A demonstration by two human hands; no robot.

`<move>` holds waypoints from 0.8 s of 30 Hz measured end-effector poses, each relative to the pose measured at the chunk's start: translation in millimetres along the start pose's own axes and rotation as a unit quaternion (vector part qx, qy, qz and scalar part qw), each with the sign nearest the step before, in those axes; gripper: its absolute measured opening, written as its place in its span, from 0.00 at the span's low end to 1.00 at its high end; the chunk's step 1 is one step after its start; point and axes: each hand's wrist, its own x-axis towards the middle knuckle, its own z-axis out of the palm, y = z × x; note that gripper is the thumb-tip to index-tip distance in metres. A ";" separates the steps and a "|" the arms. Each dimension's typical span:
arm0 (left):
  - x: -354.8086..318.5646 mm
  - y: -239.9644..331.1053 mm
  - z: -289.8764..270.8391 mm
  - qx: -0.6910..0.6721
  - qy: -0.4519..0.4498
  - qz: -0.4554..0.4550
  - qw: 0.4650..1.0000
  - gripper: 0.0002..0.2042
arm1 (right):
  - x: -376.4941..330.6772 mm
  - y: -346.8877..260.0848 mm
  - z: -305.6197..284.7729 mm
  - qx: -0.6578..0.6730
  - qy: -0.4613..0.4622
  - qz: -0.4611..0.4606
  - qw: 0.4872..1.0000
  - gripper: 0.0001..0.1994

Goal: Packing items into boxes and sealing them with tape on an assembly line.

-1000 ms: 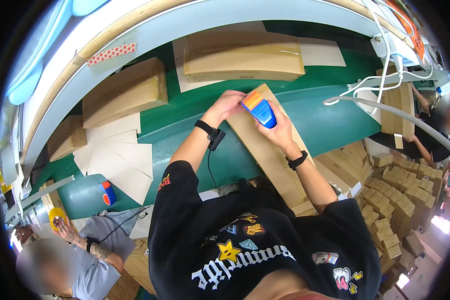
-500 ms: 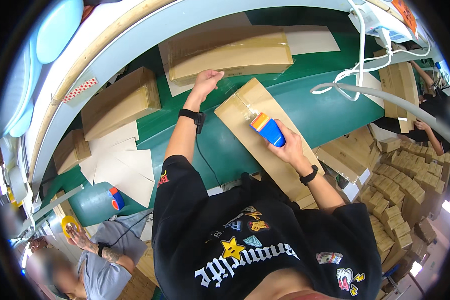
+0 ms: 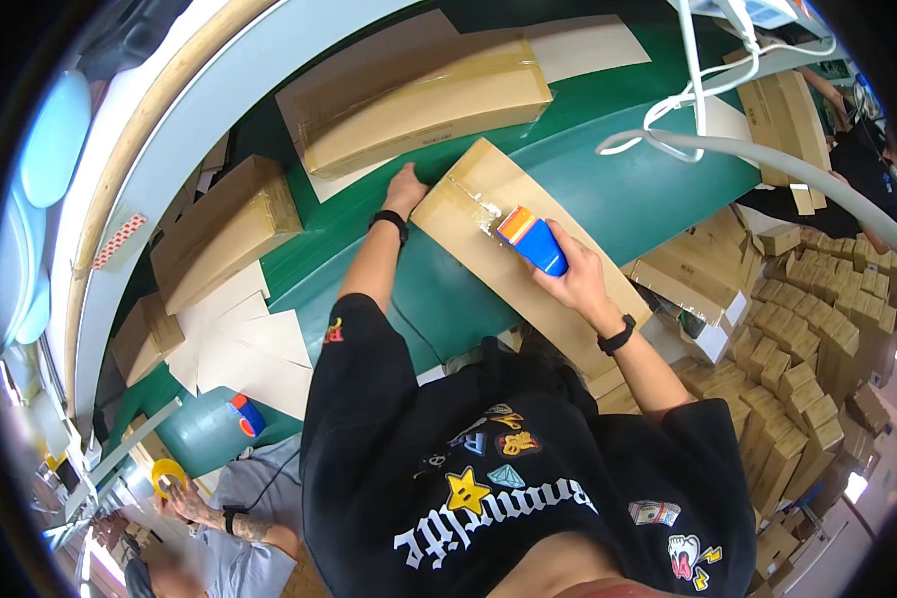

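Note:
A long brown carton lies slanted in front of me, with clear tape shining across its top near the far end. My right hand is closed around a blue tape dispenser with an orange front, held down at the carton's top beside the tape. At the carton's far left end, my left hand rests against or right beside the end face. Its fingers are turned away and partly hidden, so their pose is unclear.
Taped cartons stand on the green table beyond and to the left, by flat cardboard sheets. White cables hang at upper right. Many small boxes are stacked at right. A co-worker at lower left holds a yellow tape roll.
My left hand has dropped from above the carton's far end to beside its end face. The dispenser stays in my right hand, near the same place on the carton. The whole view has shifted slightly.

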 end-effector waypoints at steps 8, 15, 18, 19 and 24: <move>-59.0 104.4 7.3 0.074 0.053 0.097 0.991 0.23 | -2.7 5.9 -5.4 -0.029 -0.020 0.000 0.999 0.34; -43.9 111.6 12.6 0.231 0.066 0.051 0.969 0.32 | -106.8 53.6 -93.0 -0.008 -0.047 -0.030 0.998 0.35; -41.9 116.7 5.3 0.258 0.083 0.000 0.963 0.34 | -198.1 79.1 -153.8 -0.062 -0.110 0.062 0.990 0.35; -39.5 122.9 7.6 0.262 0.089 -0.006 0.961 0.35 | -222.0 84.4 -161.4 -0.079 -0.109 0.079 0.988 0.35; -51.0 137.6 21.2 0.291 0.111 0.005 0.950 0.36 | -275.2 107.8 -164.3 -0.077 -0.072 0.105 0.989 0.36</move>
